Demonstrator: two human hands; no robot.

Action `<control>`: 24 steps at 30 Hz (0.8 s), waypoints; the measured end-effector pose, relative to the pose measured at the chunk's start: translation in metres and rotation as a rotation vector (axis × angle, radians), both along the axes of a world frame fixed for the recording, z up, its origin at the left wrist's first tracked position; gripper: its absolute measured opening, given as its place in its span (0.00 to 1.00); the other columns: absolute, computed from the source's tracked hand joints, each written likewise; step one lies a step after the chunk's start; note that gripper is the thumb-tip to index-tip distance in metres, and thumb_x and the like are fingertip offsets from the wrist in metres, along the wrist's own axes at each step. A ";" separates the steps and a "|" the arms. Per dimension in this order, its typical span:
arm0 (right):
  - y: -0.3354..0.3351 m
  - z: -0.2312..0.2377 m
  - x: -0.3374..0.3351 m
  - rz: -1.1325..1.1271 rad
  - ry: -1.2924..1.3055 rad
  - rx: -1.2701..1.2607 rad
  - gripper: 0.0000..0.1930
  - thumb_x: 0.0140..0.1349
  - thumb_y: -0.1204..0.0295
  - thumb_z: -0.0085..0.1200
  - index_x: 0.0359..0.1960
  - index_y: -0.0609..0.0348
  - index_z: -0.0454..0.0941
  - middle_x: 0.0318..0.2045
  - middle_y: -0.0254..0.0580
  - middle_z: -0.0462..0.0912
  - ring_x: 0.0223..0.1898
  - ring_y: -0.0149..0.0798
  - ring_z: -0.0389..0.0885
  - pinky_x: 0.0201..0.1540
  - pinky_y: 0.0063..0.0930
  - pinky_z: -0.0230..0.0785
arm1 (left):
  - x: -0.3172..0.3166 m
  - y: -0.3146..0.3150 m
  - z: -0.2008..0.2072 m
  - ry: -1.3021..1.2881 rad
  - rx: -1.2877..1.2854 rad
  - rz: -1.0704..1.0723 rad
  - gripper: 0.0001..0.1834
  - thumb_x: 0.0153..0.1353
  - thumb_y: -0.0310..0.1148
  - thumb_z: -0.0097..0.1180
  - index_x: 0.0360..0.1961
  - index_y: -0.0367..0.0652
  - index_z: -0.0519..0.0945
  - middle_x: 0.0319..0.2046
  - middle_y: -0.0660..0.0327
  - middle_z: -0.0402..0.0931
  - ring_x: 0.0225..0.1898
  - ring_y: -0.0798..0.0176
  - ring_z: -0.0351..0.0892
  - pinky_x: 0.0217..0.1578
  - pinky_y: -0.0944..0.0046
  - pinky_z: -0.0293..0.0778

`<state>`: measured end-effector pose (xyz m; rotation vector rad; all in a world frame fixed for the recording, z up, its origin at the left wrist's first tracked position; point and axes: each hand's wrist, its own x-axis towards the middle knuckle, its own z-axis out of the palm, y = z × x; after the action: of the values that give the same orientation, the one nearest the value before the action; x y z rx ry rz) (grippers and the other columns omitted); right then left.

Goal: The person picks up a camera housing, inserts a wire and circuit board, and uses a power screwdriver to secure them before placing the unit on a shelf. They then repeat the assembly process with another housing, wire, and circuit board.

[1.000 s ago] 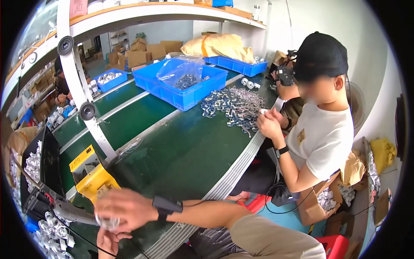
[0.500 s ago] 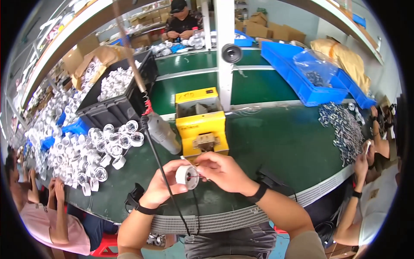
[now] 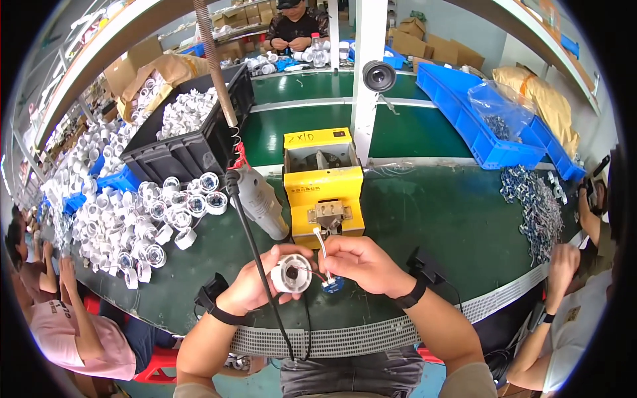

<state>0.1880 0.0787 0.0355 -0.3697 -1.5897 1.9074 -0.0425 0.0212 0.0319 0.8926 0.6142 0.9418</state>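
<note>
In my left hand [image 3: 253, 281] a round white plastic housing [image 3: 292, 274] sits with its open side turned up, fingers closed around its rim. Just to its right, my right hand [image 3: 363, 266] pinches a short white cable [image 3: 323, 244] whose connector end points up. Beneath those fingertips hangs a small blue circuit board [image 3: 333, 285]. Thin dark reddish wires run between the housing and the board. Directly beyond my hands stands a yellow machine [image 3: 324, 215] with a metal block on its front. A black cord [image 3: 249, 245] crosses in front of my left hand.
A grey electric screwdriver [image 3: 261, 202] hangs left of the machine. White housings [image 3: 113, 239] are heaped at left beside a black crate [image 3: 179, 159]. Blue trays [image 3: 488, 156] and a pile of small cabled boards [image 3: 534, 205] lie at right. Co-workers sit on both sides and opposite.
The housing has turned so its opening faces up more. My right hand has drawn slightly away from it, and the blue board now shows below its fingers. The whole view has shifted slightly.
</note>
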 end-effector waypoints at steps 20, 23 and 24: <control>-0.013 -0.005 -0.021 -0.471 -0.063 0.845 0.08 0.47 0.75 0.61 0.21 0.58 0.72 0.25 0.38 0.72 0.30 0.42 0.71 0.32 0.33 0.64 | 0.020 -0.006 -0.006 0.055 -0.109 0.325 0.24 0.68 0.50 0.39 0.51 0.39 0.70 0.35 0.58 0.78 0.30 0.61 0.79 0.25 0.65 0.75; -0.012 0.001 -0.006 -0.459 -0.165 0.869 0.08 0.46 0.76 0.61 0.19 0.57 0.71 0.24 0.38 0.72 0.29 0.42 0.71 0.31 0.33 0.64 | 0.028 0.001 -0.006 0.009 -0.093 0.191 0.25 0.70 0.48 0.37 0.55 0.39 0.68 0.39 0.57 0.77 0.36 0.60 0.79 0.33 0.62 0.77; -0.013 0.000 -0.009 -0.490 -0.167 0.864 0.08 0.46 0.77 0.61 0.19 0.58 0.71 0.23 0.38 0.72 0.28 0.42 0.71 0.30 0.33 0.64 | 0.026 0.003 -0.008 -0.014 -0.090 0.179 0.25 0.70 0.48 0.36 0.56 0.38 0.68 0.39 0.57 0.77 0.37 0.60 0.79 0.34 0.62 0.77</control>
<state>0.1794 0.0659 0.0357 -0.4773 -2.0218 0.7399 -0.0169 0.0242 0.0238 0.7589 0.7274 1.0714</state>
